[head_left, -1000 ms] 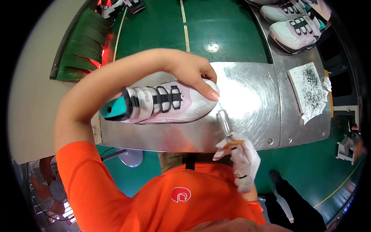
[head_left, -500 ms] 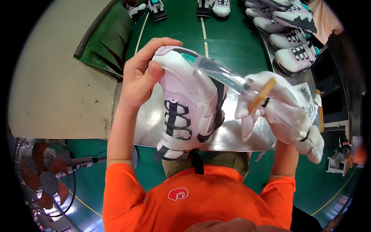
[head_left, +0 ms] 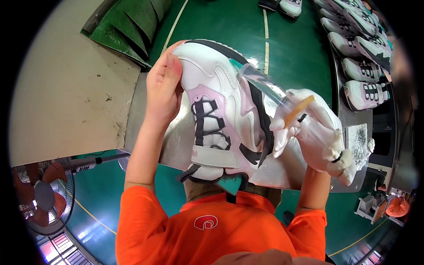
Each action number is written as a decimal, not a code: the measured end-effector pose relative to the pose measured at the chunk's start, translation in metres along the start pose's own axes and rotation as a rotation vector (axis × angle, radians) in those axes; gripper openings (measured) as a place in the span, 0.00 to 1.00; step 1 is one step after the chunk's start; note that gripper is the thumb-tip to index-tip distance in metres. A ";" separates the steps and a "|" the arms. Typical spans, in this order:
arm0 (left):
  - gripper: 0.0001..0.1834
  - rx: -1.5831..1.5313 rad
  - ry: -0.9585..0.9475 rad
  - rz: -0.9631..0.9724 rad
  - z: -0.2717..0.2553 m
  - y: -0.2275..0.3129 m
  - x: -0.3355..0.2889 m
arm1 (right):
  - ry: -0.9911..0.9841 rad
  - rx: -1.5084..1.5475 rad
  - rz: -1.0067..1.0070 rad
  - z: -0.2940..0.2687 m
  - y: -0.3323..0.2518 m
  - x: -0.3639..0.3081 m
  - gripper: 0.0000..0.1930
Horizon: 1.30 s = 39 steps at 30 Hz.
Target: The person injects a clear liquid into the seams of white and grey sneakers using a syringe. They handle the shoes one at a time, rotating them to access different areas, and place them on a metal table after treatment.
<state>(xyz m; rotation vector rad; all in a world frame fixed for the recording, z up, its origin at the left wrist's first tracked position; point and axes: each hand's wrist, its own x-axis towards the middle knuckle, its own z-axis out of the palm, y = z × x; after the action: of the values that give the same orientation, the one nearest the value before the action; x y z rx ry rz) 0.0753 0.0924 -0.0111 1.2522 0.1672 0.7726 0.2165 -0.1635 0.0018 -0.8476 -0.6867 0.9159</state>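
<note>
In front of me a white and pale lilac sneaker [head_left: 219,99] with black lacing and a dark sole edge is tilted, toe away from me. My left hand [head_left: 165,84], bare, closes round its toe end with the thumb on the upper. My right hand [head_left: 309,128] wears a white glove and grips a clear plastic syringe [head_left: 265,85]. Its teal tip [head_left: 236,66] lies at the edge between upper and sole, near the toe; I cannot tell whether it touches. A tan strip [head_left: 299,110] crosses the syringe at the gloved fingers, and a knotted white bulge hangs at the wrist.
A green belt [head_left: 212,17] runs away from me, with sneakers [head_left: 290,7] at its far end. Several more sneakers [head_left: 366,95] are stacked at the right. Green flaps [head_left: 123,33] hang at the left. A speckled white cloth [head_left: 357,141] lies right; a fan [head_left: 44,194] stands lower left.
The sneaker has come nearer and turned to show more of its side. The syringe tip has shifted along the sole edge, a little right. My view has swung left.
</note>
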 end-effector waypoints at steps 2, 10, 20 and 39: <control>0.28 -0.032 0.057 -0.028 -0.003 -0.006 -0.001 | 0.057 0.034 0.036 0.000 0.005 0.001 0.42; 0.24 -0.046 0.118 -0.099 -0.011 -0.018 -0.002 | -0.055 -0.054 0.031 0.010 0.006 0.005 0.36; 0.24 -0.039 0.180 -0.175 -0.013 -0.021 -0.001 | -0.059 -0.186 0.042 -0.014 0.006 -0.021 0.33; 0.37 0.129 -0.417 -0.231 0.060 0.060 0.014 | 0.721 -0.582 -0.328 -0.013 -0.014 -0.107 0.52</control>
<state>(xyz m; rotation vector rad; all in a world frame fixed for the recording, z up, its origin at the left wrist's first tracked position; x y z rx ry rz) 0.0907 0.0595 0.0676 1.4591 0.0202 0.2958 0.1840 -0.2667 -0.0087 -1.4298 -0.4271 0.0627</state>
